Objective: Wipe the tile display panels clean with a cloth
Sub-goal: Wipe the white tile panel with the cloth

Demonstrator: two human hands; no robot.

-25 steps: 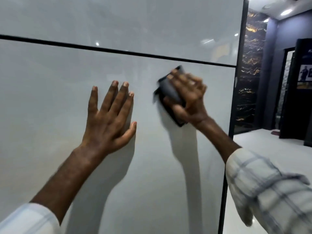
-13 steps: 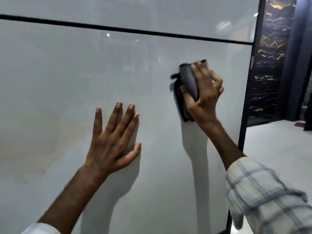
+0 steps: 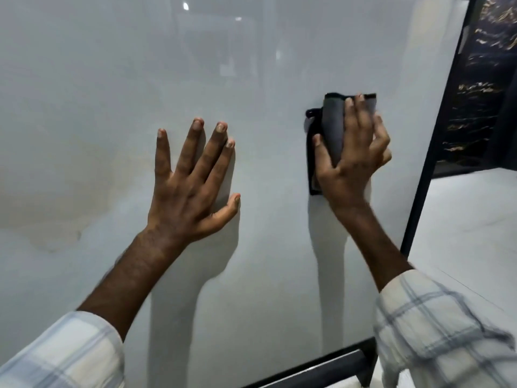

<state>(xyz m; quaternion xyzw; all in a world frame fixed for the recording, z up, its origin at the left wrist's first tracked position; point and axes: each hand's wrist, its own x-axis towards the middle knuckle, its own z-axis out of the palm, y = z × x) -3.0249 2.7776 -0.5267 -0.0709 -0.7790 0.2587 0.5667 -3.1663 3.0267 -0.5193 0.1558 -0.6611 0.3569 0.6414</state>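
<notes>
A glossy pale grey tile panel point(image 3: 98, 107) fills most of the view, set upright in a black frame point(image 3: 425, 175). My left hand point(image 3: 190, 189) lies flat against the panel with its fingers spread and straight. To its right, my right hand point(image 3: 352, 161) grips a folded dark grey cloth point(image 3: 331, 127) and presses it onto the panel. The thumb and fingers curl round the cloth, whose lower part is hidden under the palm. A faint brownish smear shows on the panel's left part.
A dark marble-patterned panel point(image 3: 481, 79) with gold veins stands beyond the frame at the right. Pale floor point(image 3: 461, 219) spreads at the lower right. A black bottom rail point(image 3: 321, 371) runs below the panel.
My right hand has slid the cloth down the panel, and the view has tilted down so the upper seam has left the view. The left hand stays flat on the panel.
</notes>
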